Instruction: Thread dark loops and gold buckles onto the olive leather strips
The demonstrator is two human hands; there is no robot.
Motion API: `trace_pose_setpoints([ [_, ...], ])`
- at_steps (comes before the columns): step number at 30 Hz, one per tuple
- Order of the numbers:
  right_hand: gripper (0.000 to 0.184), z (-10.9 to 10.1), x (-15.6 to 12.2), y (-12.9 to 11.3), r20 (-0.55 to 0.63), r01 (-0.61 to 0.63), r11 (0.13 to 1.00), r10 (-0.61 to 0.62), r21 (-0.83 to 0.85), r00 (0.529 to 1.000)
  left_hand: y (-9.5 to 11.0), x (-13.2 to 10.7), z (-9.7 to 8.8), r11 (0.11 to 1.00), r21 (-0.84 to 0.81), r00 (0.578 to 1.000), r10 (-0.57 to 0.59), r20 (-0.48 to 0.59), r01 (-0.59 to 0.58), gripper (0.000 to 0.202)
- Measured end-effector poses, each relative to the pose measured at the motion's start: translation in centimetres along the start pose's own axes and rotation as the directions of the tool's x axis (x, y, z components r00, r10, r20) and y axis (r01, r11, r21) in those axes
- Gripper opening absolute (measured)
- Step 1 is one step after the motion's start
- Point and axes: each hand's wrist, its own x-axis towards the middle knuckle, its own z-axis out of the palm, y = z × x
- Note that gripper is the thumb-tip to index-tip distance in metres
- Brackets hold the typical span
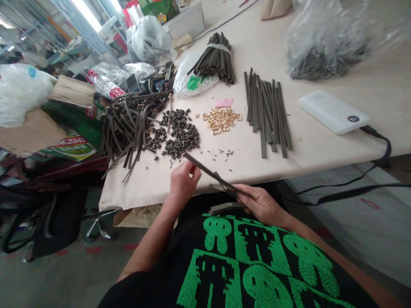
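Observation:
My right hand [265, 204] is closed on a dark grey-brown strap [205, 170] near the table's front edge. That strap slants up and left, its free end lying over my left hand. More short strap pieces [226, 208] stick out below my right fingers. My left hand [184, 179] is closed, fingers curled together by the strap's far end; whatever is in them, if anything, is hidden. Beyond it lies a heap of small dark loops [181, 134]. Gold-coloured metal buckles [222, 120] are piled to its right, and a row of loose straps [268, 109] lies farther right.
Finished-looking straps [125, 122] hang over the table's left side. A tied strap bundle [216, 57] stands at the back. A white power bank [334, 111] with a black cable lies right, below a clear bag of dark parts [321, 60]. Tiny metal bits [221, 152] dot the table.

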Motion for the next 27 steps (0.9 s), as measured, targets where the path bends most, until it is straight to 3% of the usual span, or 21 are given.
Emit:
trace_pose_setpoints([
  [2,0.04,0.2,0.0,0.0,-0.005,-0.074,0.988,0.076,0.135,0.997,-0.5,0.6,-1.2,0.997,0.013,0.997,-0.072,-0.029,0.072,0.022],
  [5,0.041,0.4,0.3,-0.1,0.041,-0.156,0.962,0.151,0.224,0.988,0.0,0.6,-1.9,0.985,-0.13,0.99,-0.102,0.092,0.114,0.025],
  [9,0.041,0.6,0.8,-0.2,0.128,-0.173,0.968,0.151,0.182,0.98,1.7,-0.1,-0.7,0.938,-0.319,0.959,-0.043,0.279,0.134,0.025],
  [14,0.046,0.5,0.7,-0.1,0.129,-0.124,0.981,0.105,0.146,0.986,2.9,-0.8,0.3,0.946,-0.284,0.879,-0.005,0.477,0.159,0.029],
  [17,0.051,0.4,0.5,-0.2,0.078,-0.118,0.986,0.109,0.121,0.991,3.0,-1.1,0.3,0.949,-0.276,0.84,0.022,0.543,0.154,0.025],
  [19,0.05,0.4,0.6,-0.4,0.064,-0.12,0.99,0.115,0.079,0.991,2.9,-1.1,0.4,0.93,-0.312,0.845,0.003,0.535,0.195,0.019],
  [20,0.049,0.4,0.6,-0.5,0.071,-0.118,0.991,0.114,0.055,0.991,2.7,-1.0,0.6,0.906,-0.35,0.858,-0.028,0.512,0.239,0.015],
  [22,0.048,0.5,0.8,-0.8,0.118,-0.107,0.994,0.105,0.006,0.987,2.4,-0.6,1.0,0.808,-0.467,0.878,-0.123,0.463,0.36,0.029],
  [25,0.048,0.5,0.9,-1.1,0.195,-0.07,0.995,0.083,-0.071,0.977,1.9,0.5,1.5,0.581,-0.627,0.846,-0.246,0.473,0.519,0.053],
  [27,0.049,0.4,0.8,-1.3,0.2,-0.039,0.991,0.064,-0.129,0.978,1.7,1.2,1.7,0.463,-0.682,0.824,-0.286,0.49,0.566,0.05],
])
